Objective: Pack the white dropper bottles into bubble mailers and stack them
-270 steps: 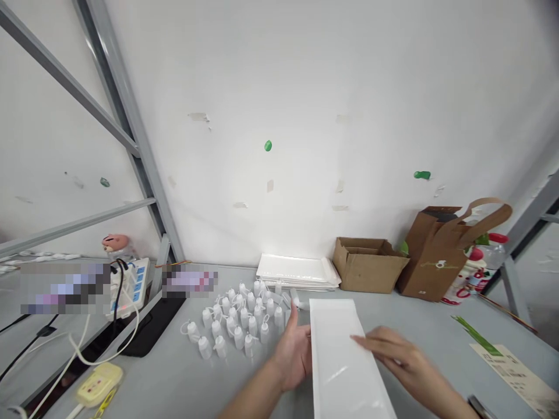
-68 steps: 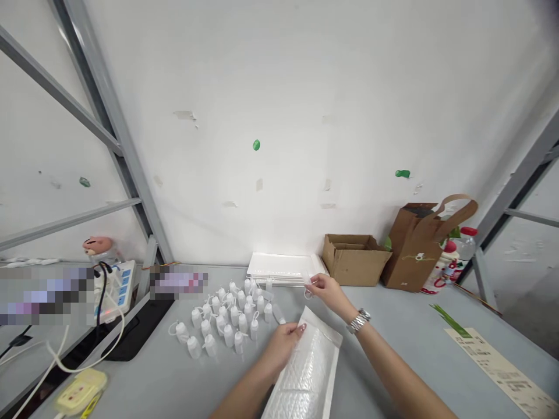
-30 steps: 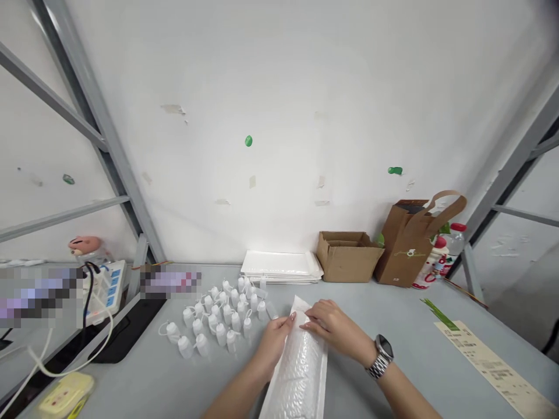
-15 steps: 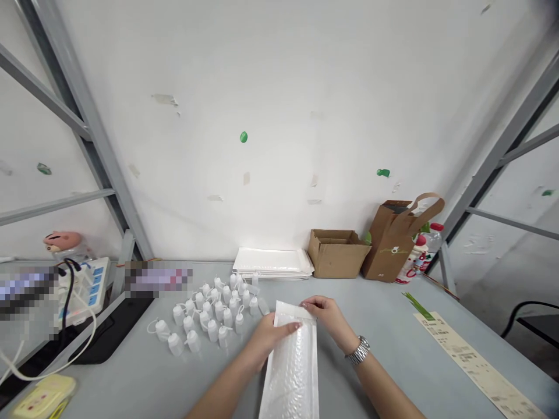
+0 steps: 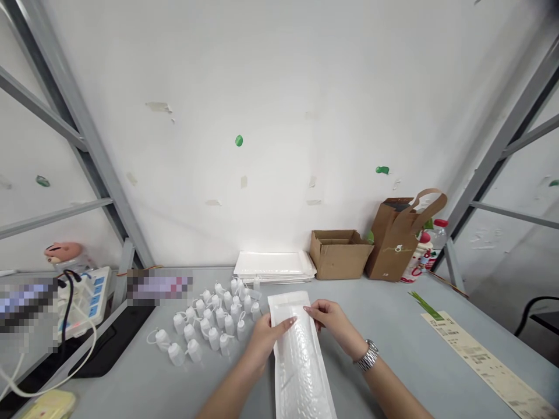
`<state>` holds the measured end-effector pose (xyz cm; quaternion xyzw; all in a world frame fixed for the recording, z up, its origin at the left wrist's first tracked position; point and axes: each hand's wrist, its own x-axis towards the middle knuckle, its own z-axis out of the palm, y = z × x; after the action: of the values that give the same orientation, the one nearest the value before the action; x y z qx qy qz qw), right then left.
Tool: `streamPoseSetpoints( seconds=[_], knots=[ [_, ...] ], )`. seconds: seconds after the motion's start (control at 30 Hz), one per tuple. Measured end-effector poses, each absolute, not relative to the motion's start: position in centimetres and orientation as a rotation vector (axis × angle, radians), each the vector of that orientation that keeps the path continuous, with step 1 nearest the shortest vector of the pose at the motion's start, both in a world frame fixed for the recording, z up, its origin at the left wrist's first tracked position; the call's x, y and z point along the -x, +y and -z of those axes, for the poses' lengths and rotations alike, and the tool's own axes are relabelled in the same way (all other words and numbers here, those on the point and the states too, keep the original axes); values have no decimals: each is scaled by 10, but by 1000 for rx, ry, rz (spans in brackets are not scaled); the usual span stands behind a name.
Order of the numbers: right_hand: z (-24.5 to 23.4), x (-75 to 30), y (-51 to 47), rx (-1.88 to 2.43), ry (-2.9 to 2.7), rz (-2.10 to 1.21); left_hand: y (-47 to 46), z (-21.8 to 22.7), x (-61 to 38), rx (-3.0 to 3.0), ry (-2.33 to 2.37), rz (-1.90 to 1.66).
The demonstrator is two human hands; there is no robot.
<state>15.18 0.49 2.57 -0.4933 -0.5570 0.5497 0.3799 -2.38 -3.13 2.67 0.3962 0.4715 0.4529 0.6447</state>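
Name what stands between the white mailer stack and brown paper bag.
In the head view, an open cardboard box; something green also peeks out beside the brown paper bag.

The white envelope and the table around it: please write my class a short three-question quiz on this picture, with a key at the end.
1. True or false: the left hand and the right hand both touch the white envelope.

2. Which stands beside the cardboard box, on its right in the picture?
A) the power strip
B) the brown paper bag
C) the small bottles

3. Fill in the gap: the metal watch is worn on the person's ____ wrist.

Key: 1. True. 2. B. 3. Right.
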Motion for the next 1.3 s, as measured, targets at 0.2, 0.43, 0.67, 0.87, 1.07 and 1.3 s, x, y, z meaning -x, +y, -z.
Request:
streamPoseSetpoints(
  seconds=[0.2, 0.43, 0.67, 0.87, 1.07, 1.3],
  knots=[
    [-32, -151, 1, 1192, -1417, -1439, -36, -27, 22, -918, 953, -904],
    [-38, -160, 1, 1037, -1540, -1634, -34, -27, 22, -826, 938, -872],
    [-41, -168, 2, 1039, -1621, -1675, -28, -24, 22, -915, 1121, -954],
    [-31, -155, 2, 1113, -1503, -1651, -23, -11, 21, -1078, 1317, -1098],
    [-15, -151, 5, 1241, -1452, -1594, -23, -12, 21, -1149, 1363, -1167],
    [-15, -150, 8, 1305, -1380, -1414, -25, -16, 17, -1116, 1307, -1060]
  ],
)
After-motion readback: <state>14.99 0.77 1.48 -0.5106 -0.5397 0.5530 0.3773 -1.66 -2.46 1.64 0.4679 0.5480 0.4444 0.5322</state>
